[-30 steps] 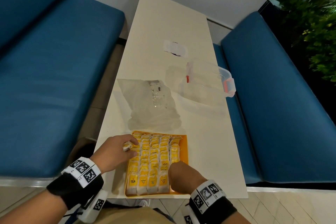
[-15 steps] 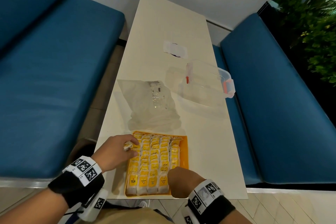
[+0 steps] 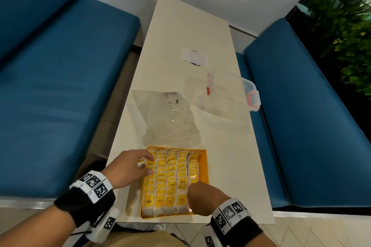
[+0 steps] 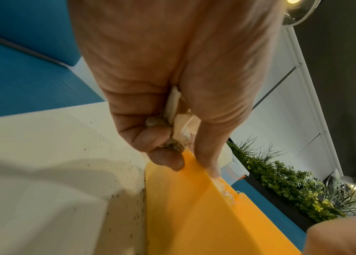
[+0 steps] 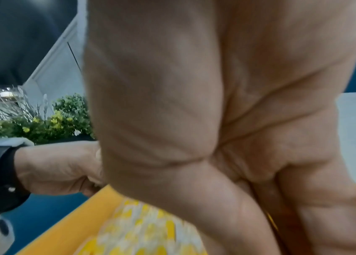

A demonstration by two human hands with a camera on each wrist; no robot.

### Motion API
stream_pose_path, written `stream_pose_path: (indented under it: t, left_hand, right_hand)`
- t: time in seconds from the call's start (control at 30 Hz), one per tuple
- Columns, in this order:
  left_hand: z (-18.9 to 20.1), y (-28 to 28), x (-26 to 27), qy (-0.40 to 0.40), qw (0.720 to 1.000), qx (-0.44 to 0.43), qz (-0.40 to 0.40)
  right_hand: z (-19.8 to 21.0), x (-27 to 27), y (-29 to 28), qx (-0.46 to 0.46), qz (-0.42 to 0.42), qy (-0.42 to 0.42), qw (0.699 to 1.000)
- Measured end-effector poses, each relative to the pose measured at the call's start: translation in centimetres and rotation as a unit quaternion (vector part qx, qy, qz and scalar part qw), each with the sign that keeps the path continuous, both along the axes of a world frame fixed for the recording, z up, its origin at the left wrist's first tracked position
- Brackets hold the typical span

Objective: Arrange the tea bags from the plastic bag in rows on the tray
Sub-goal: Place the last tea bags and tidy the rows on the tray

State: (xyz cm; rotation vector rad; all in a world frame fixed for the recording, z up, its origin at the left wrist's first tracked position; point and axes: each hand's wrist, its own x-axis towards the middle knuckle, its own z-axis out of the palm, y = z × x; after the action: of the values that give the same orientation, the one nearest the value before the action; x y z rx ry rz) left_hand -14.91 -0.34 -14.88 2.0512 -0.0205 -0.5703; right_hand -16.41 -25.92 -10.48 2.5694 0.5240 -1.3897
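Observation:
The orange tray (image 3: 205, 166) sits at the table's near edge, packed with rows of yellow-tagged tea bags (image 3: 170, 178). My left hand (image 3: 140, 163) rests at the tray's left rim and grips a small bunch of tea bags (image 4: 179, 120) between thumb and fingers. My right hand (image 3: 197, 188) points down into the right-hand column near the tray's front. Its fingertips are hidden in the head view and cut off in the right wrist view, where the thumb and fingers (image 5: 303, 215) reach down into the tray (image 5: 63, 229). The clear plastic bag (image 3: 170, 116) lies flat just beyond the tray.
A clear lidded container (image 3: 230, 94) with orange clips stands at the table's right edge. A small white packet (image 3: 193, 58) lies farther back. Blue benches (image 3: 60, 96) flank the narrow white table (image 3: 230, 166). Plants (image 3: 351, 36) stand at the far right.
My right hand has slid a little toward me along the tray's right column. My left hand keeps its hold on the bunch and has barely moved.

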Motion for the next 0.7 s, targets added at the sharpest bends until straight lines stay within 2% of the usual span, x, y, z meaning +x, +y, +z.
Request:
stream_pose_path:
  t: [0.1, 0.17, 0.2, 0.27, 0.3, 0.37, 0.43, 0.53, 0.7]
  left_hand:
    - [1.4, 0.2, 0.4, -0.016, 0.999, -0.014, 0.033]
    - [3.0, 0.0, 0.8, 0.019, 0.991, -0.106, 0.075]
    - [3.8, -0.4, 0.9, 0.080, 0.975, -0.183, 0.095]
    - [5.2, -1.1, 1.3, 0.218, 0.909, -0.329, 0.133]
    - [5.6, -1.5, 1.4, 0.261, 0.876, -0.375, 0.152]
    - [5.8, -2.4, 1.6, 0.298, 0.835, -0.426, 0.180]
    - [5.8, -3.2, 1.7, 0.306, 0.812, -0.457, 0.197]
    - [6.0, -4.1, 1.7, 0.302, 0.804, -0.458, 0.227]
    - [5.2, -4.4, 1.7, 0.297, 0.815, -0.447, 0.216]
  right_hand:
    - [1.7, 0.8, -0.3, 0.027, -0.010, -0.003, 1.000]
    - [3.4, 1.8, -0.4, 0.089, -0.032, -0.042, 0.995]
    - [4.3, 2.3, -0.1, 0.139, -0.056, -0.080, 0.985]
    - [5.9, 2.9, 1.2, 0.248, -0.117, -0.165, 0.947]
    - [6.4, 3.1, 2.1, 0.302, -0.143, -0.197, 0.922]
    - [6.9, 3.2, 3.9, 0.374, -0.165, -0.225, 0.884]
    - [6.6, 3.2, 5.2, 0.387, -0.164, -0.227, 0.878]
    - [5.6, 3.2, 5.9, 0.365, -0.157, -0.247, 0.884]
    - [4.6, 3.6, 5.9, 0.375, -0.229, -0.281, 0.853]
